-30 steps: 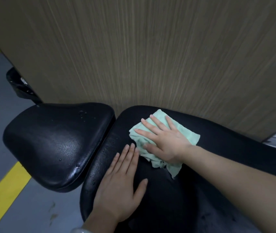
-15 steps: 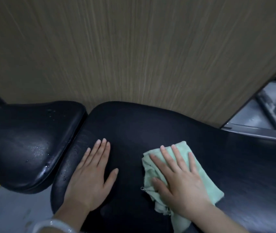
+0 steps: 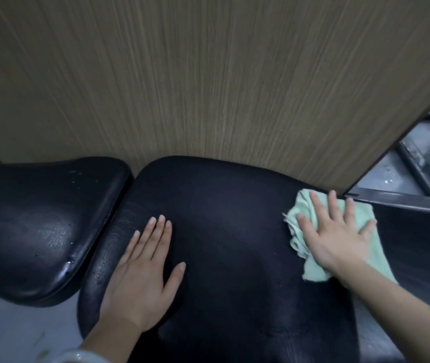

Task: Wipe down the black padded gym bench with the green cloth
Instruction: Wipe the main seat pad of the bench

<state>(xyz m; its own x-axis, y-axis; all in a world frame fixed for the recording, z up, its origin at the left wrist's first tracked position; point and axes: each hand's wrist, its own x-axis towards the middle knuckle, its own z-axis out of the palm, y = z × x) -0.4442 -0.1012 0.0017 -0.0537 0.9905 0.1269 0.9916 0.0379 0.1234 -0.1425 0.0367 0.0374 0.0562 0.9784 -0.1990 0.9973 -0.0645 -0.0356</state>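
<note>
Bench (image 3: 234,218): cloth (image 3: 310,271) under right grip (image 3: 336,234).

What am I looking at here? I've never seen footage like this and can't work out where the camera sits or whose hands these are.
There is no machine: a person wears one wide-angle camera on the head, looking forward and down at their own hands. The left hand rests flat on the long black bench pad. The right hand presses a green cloth flat against the pad's far right part, with its fingers spread; nothing is gripped. A separate seat pad with water droplets lies to the left. Behind stands a wood-grain panel.
</note>
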